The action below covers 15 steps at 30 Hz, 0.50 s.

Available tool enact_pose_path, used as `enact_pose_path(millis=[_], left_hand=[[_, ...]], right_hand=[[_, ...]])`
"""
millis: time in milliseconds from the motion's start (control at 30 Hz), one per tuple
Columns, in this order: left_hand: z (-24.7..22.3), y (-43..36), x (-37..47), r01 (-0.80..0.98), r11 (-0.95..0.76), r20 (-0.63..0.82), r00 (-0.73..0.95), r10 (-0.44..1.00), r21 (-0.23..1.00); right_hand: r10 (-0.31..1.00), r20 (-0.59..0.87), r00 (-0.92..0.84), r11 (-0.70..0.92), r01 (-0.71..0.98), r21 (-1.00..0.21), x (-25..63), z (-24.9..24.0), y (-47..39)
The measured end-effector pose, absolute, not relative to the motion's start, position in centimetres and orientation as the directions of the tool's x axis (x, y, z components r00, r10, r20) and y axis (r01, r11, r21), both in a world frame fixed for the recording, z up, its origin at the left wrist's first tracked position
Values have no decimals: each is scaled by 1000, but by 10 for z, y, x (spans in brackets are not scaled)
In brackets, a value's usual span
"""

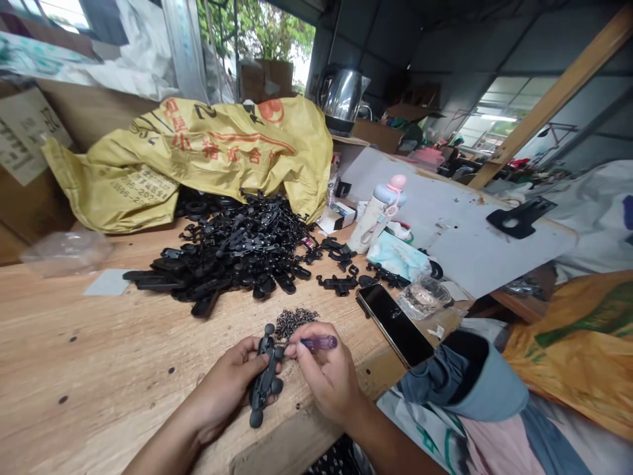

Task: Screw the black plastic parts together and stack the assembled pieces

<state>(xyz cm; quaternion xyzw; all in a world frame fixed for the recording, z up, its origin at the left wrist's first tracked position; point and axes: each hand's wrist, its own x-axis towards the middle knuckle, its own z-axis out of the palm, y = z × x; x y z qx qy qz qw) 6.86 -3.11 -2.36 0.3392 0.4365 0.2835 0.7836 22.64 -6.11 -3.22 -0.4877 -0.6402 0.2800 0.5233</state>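
Near the table's front edge, my left hand [232, 379] is closed round a black plastic part [264, 382] with ball-shaped ends. My right hand [329, 379] pinches a screwdriver with a purple handle [319, 342]. The tool's tip end lies close to the right side of the black part; whether it touches is too small to tell. Just beyond both hands lies a small heap of tiny dark screws [295, 319]. A large pile of black plastic parts [247, 244] sits farther back on the wooden table [113, 349].
A yellow sack [212, 145] lies behind the pile. To the right are a phone [395, 323], a clear plastic bowl [424, 297], a blue packet [398, 256] and a bottle [370, 221]. A clear lid [66, 253] sits at the left; a kettle [343, 95] stands at the back.
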Motion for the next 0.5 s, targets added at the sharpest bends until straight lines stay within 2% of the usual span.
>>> enact_pose_path(millis=[267,367,433,500], left_hand=[[-26,-30,67,-131,592,-481,458,748,796],[-25,-30,67,-101,560,-455,473,754,823],[-24,-30,68,-99,545,-443,474,761,832],[-22,-30,68,-107,551,-450,461,765,827]], right_hand=[[894,446,-47,416,458,-786,223,-22,-57],[893,415,-173,440,527,-727,222,-8,-52],[877,422,-230,477,520,-708,224,3,-54],[861,477,-177,502,445,-741,227,11,-62]])
